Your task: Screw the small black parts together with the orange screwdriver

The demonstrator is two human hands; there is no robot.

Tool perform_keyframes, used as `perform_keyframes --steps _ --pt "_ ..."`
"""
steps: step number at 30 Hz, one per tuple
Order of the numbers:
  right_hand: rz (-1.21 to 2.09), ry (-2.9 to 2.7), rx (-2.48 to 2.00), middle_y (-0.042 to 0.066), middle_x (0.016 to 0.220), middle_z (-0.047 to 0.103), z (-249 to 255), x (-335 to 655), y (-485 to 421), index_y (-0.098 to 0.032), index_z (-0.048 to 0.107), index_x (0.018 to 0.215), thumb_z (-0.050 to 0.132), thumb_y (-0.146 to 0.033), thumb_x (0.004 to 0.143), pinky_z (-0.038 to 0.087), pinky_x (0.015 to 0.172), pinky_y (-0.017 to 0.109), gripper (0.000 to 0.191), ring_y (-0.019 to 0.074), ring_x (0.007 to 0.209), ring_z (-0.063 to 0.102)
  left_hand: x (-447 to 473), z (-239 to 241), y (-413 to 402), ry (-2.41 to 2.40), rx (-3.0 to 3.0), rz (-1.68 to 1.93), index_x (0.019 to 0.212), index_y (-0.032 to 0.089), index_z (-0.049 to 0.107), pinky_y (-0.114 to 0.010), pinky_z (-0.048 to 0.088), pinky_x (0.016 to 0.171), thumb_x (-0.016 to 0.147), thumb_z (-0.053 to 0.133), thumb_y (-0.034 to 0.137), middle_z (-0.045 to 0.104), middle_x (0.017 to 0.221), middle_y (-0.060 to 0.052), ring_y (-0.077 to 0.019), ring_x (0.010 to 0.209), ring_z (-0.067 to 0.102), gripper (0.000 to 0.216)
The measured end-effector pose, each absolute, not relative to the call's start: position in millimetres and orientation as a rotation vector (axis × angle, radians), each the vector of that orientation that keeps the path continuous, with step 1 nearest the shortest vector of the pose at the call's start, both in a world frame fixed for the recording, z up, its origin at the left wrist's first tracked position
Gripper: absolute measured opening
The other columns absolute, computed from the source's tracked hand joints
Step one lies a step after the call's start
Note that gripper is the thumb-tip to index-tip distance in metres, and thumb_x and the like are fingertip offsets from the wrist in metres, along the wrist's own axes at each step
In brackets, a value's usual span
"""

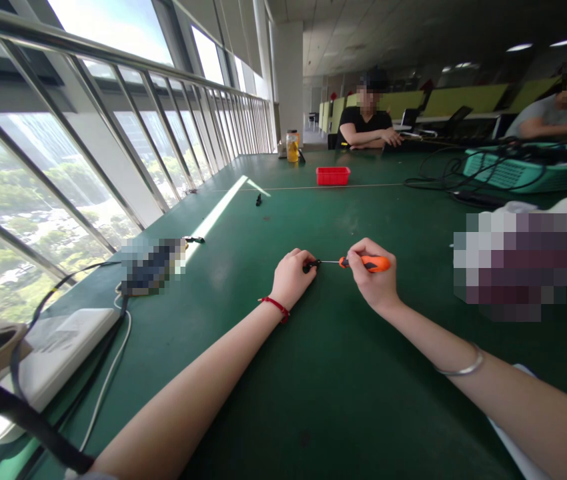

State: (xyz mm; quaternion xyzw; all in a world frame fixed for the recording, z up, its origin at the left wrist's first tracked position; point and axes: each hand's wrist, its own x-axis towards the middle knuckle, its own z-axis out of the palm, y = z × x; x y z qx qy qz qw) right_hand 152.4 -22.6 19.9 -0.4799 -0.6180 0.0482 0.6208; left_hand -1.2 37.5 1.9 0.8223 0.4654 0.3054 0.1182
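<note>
My right hand (372, 279) is closed round the orange handle of a small screwdriver (368, 263), whose thin shaft points left. Its tip meets a small black part (311, 265) that my left hand (291, 277) pinches in closed fingers. Both hands rest on the green table (323, 387) near its middle. A red string is tied at my left wrist, and a silver bangle sits on my right forearm.
A red tray (332, 175) sits further back, with a yellow jar (292, 147) behind it. Small black parts (258, 199) lie to the left. A white power strip (53, 347) with cables is at the near left. Two people sit at the far end. A teal device (513, 170) with cables lies at the right.
</note>
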Motion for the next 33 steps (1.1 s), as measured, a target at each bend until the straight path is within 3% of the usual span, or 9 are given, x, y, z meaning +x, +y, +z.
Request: perform_keyframes --steps 14,17,22,26,28,33 --pt "0.179 -1.353 -1.127 -0.003 0.057 0.05 18.5 152.7 -19.6 -0.021 0.047 0.062 0.052 -0.024 0.076 0.037 0.053 0.026 0.015 0.0116 0.052 0.047 -1.2 0.8 38.0 1.372 2.414 0.88 0.085 0.019 0.064 -0.026 0.047 0.07 0.075 0.056 0.016 0.062 0.086 -0.003 -0.0164 0.08 0.058 0.013" --pt "0.224 -1.331 -1.096 -0.004 0.062 0.049 18.2 150.5 -19.9 -0.022 0.048 0.075 0.057 -0.024 0.074 0.039 0.052 0.025 0.009 0.0109 0.052 0.047 -1.2 0.4 38.6 1.367 2.417 0.884 0.084 0.018 0.064 -0.026 0.047 0.069 0.075 0.056 0.016 0.061 0.086 -0.003 -0.0163 0.08 0.058 0.013" --pt "0.155 -1.288 -1.046 -0.005 0.067 0.047 17.5 149.6 -19.1 -0.023 0.043 0.097 0.06 -0.024 0.071 0.043 0.057 0.027 0.031 0.0125 0.058 0.051 -1.2 0.5 38.7 1.363 2.419 0.888 0.084 0.019 0.064 -0.026 0.047 0.07 0.075 0.056 0.016 0.061 0.086 -0.003 -0.0161 0.08 0.058 0.013" --pt "0.171 -1.345 -1.192 -0.005 0.059 0.048 18.5 150.2 -20.9 -0.021 0.049 0.081 0.058 -0.034 0.077 0.039 0.053 0.026 0.015 0.0113 0.05 0.049 -1.1 1.5 38.1 1.371 2.412 0.88 0.084 0.018 0.064 -0.026 0.047 0.069 0.075 0.056 0.016 0.062 0.087 -0.003 -0.0164 0.081 0.058 0.013" --pt "0.213 -1.357 -1.201 -0.004 0.059 0.051 18.8 149.4 -22.2 -0.021 0.049 0.072 0.056 -0.036 0.079 0.038 0.05 0.025 0.018 0.0107 0.049 0.05 -0.9 2.0 37.9 1.374 2.411 0.877 0.084 0.018 0.065 -0.026 0.047 0.07 0.075 0.056 0.017 0.062 0.087 -0.003 -0.0165 0.081 0.058 0.013" --pt "0.19 -1.325 -1.079 -0.007 0.06 0.046 15.5 147.1 -20.1 -0.022 0.049 0.089 0.059 -0.028 0.076 0.04 0.053 0.025 0.018 0.0093 0.047 0.045 -0.5 2.4 38.1 1.388 2.414 0.867 0.086 0.018 0.065 -0.026 0.048 0.072 0.075 0.056 0.016 0.062 0.085 -0.003 -0.0159 0.081 0.059 0.015"
